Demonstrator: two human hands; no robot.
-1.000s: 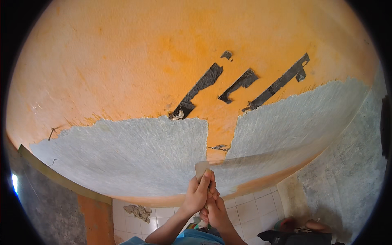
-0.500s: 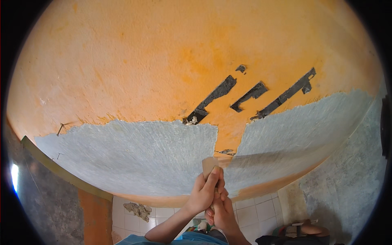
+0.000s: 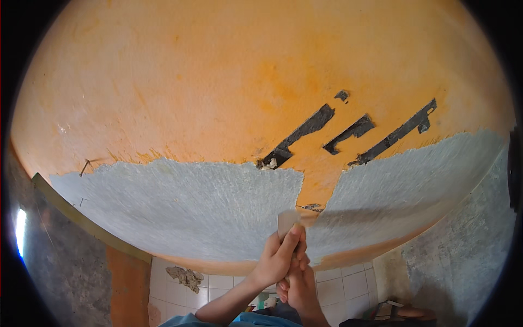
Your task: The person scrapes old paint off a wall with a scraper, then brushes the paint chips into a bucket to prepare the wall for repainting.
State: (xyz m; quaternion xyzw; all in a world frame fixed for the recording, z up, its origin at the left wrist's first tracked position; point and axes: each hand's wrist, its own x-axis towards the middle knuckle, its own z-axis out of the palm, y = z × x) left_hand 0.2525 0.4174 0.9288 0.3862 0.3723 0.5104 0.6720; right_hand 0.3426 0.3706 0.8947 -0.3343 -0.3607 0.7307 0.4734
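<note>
Both my hands grip a scraper with a flat, pale blade (image 3: 286,220). My left hand (image 3: 280,257) is wrapped high on it, its thumb lying along the base of the blade. Just below, my right hand (image 3: 298,289) is closed round the lower handle, most of which the fingers hide. The blade is in front of the wall's bare grey band (image 3: 218,204), beside the lower end of a narrow orange paint strip (image 3: 320,182). Whether its edge touches the wall, I cannot tell.
Orange paint (image 3: 180,82) covers the upper wall, with dark gouged patches (image 3: 305,131) right of centre. A bent nail (image 3: 85,167) sticks out at left. On the white tiled floor (image 3: 220,282) lies a crumpled grey-brown heap (image 3: 186,278). Dark and brown shapes (image 3: 400,313) sit lower right, unclear.
The view has turned slightly, so the wall marks sit farther right and a little lower. My hands and the scraper have shifted slightly right in the picture, both grips unchanged.
</note>
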